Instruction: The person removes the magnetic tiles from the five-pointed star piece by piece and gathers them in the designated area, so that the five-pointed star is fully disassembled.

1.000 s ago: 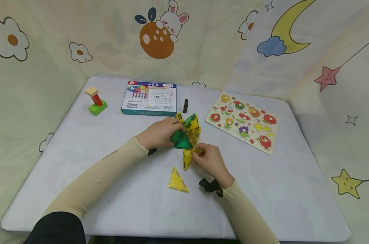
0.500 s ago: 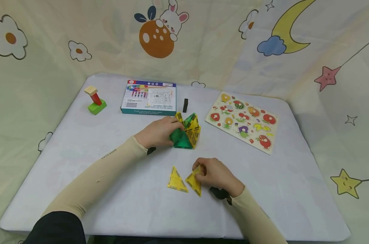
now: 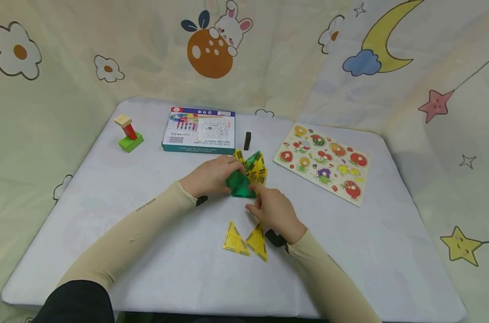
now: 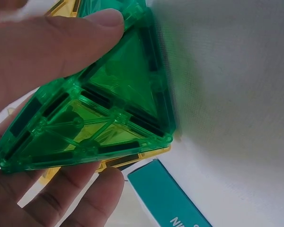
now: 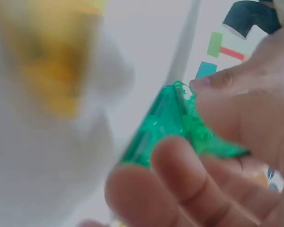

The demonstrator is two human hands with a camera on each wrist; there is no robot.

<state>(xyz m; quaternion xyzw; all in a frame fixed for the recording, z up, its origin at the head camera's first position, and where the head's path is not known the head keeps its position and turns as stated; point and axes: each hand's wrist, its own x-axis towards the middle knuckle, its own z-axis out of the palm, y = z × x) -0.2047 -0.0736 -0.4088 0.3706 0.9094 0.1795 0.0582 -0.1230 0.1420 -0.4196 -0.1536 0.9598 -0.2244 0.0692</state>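
Note:
A translucent green and yellow structure of magnetic tiles (image 3: pixel 239 185) stands mid-table. My left hand (image 3: pixel 213 175) grips it from the left; in the left wrist view the thumb (image 4: pixel 92 35) lies on a green triangular tile (image 4: pixel 128 75) with fingers behind and below. My right hand (image 3: pixel 278 211) is at the structure's near right side, index finger reaching to it and thumb apart. In the right wrist view blurred fingertips (image 5: pixel 177 158) overlap the green tiles; contact is unclear. Two loose yellow triangular tiles, one left (image 3: pixel 235 240) and one right (image 3: pixel 257 243), lie below the hands.
Behind the structure are a flat printed box (image 3: pixel 200 130) and a small black strip (image 3: pixel 247 141). A fruit puzzle board (image 3: pixel 323 161) lies to the right. Far left stands a small stack of wooden blocks (image 3: pixel 130 137). Patterned fabric walls border the white table.
My right hand has carried a yellow triangular tile from the structure's near side toward me, laid it beside the other loose one, and returned to the structure. My left hand has stayed put.

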